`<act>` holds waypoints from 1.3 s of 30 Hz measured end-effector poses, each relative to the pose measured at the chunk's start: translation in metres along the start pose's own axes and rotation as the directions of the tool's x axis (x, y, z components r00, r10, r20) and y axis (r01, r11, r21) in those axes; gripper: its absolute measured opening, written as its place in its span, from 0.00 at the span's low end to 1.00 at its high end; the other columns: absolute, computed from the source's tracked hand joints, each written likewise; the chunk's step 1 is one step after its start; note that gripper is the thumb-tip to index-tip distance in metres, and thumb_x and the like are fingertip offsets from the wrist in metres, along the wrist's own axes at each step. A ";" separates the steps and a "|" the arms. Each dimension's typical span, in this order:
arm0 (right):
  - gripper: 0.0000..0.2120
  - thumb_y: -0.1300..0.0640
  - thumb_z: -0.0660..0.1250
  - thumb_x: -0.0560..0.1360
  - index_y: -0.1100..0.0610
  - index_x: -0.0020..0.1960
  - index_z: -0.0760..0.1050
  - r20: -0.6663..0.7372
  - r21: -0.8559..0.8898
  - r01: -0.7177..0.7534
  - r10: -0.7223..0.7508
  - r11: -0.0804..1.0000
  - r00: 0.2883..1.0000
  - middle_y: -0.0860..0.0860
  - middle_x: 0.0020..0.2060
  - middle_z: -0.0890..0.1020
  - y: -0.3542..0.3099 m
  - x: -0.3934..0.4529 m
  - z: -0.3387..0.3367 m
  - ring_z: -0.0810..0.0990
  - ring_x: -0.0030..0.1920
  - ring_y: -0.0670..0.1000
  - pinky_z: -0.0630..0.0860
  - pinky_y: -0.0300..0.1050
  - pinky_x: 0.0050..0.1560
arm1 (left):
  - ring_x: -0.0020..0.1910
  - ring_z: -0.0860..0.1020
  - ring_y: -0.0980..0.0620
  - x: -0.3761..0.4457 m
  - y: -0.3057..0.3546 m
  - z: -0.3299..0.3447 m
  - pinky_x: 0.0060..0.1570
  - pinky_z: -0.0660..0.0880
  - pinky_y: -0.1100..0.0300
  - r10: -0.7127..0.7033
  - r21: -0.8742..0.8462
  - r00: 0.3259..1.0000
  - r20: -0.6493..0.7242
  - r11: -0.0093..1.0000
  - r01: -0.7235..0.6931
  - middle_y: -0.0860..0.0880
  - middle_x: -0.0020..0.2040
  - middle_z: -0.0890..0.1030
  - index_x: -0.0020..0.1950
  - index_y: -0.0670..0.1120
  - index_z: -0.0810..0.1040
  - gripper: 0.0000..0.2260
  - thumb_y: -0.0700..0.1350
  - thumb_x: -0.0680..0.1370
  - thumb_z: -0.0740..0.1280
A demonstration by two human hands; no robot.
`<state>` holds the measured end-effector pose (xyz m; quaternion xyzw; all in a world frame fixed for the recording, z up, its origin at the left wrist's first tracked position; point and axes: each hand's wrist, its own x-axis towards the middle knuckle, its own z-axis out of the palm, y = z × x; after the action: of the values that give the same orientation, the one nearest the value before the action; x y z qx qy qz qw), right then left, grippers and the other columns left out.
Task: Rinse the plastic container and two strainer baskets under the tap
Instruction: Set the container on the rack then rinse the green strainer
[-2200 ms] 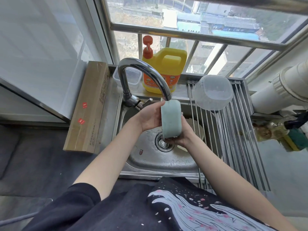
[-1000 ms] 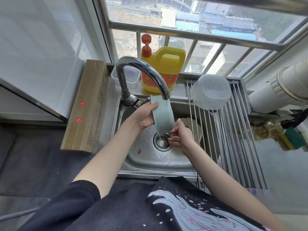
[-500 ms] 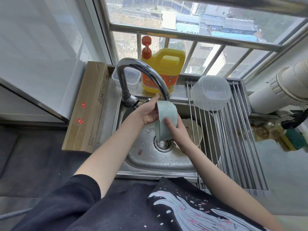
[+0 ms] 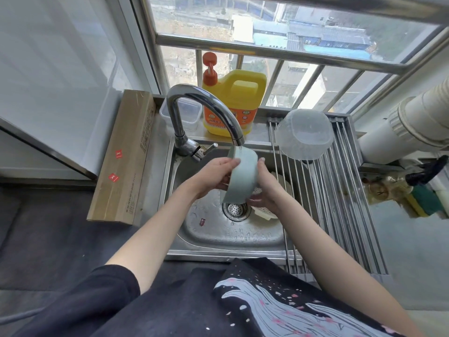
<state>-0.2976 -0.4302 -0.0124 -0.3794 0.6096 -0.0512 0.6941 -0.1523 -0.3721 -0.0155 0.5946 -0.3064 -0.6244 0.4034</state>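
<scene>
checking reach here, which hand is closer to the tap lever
Left. The left hand holds the green basket just below the tap lever; the right hand is on the basket's far side.

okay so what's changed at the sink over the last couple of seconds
The green basket has been turned under the tap. The right hand, which let go a second ago, holds its right side again; the left hand kept its grip. The clear container on the rack and the soap jug stayed put.
</scene>
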 end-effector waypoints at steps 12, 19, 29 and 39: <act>0.26 0.38 0.62 0.76 0.52 0.68 0.65 0.206 0.498 -0.162 0.065 0.852 0.976 0.60 0.57 0.73 0.043 0.002 -0.008 0.76 0.55 0.65 0.75 0.67 0.55 | 0.44 0.79 0.45 0.020 0.029 -0.007 0.49 0.75 0.50 -0.249 -0.694 0.959 -0.137 0.714 0.086 0.42 0.38 0.84 0.52 0.41 0.76 0.21 0.55 0.83 0.51; 0.21 0.46 0.66 0.76 0.55 0.62 0.64 0.045 0.680 -0.076 0.063 0.729 0.997 0.61 0.53 0.70 0.032 0.004 -0.003 0.75 0.54 0.62 0.80 0.65 0.45 | 0.43 0.83 0.45 0.028 0.019 -0.015 0.43 0.79 0.56 -0.315 -0.617 0.948 -0.042 0.755 0.223 0.42 0.47 0.83 0.56 0.40 0.77 0.30 0.61 0.81 0.45; 0.47 0.40 0.79 0.60 0.47 0.72 0.59 -0.115 0.139 0.321 -0.307 0.937 0.945 0.52 0.64 0.73 0.047 0.011 -0.004 0.74 0.63 0.55 0.76 0.63 0.58 | 0.55 0.79 0.44 0.032 -0.041 -0.008 0.53 0.76 0.49 -0.382 -0.597 0.913 -0.140 0.768 0.230 0.41 0.58 0.81 0.57 0.45 0.79 0.28 0.62 0.81 0.47; 0.30 0.39 0.52 0.80 0.63 0.65 0.71 0.041 0.430 0.129 -0.162 0.894 0.986 0.62 0.61 0.78 0.044 0.001 -0.016 0.77 0.60 0.56 0.75 0.61 0.60 | 0.65 0.74 0.40 0.053 -0.083 -0.040 0.66 0.68 0.39 -0.233 -0.636 0.951 -0.201 0.770 0.055 0.40 0.65 0.76 0.64 0.42 0.77 0.24 0.56 0.75 0.65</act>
<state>-0.3283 -0.4072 -0.0390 -0.2650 0.5268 -0.2204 0.7769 -0.1225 -0.3736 -0.1176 0.5283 0.0216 -0.6333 0.5651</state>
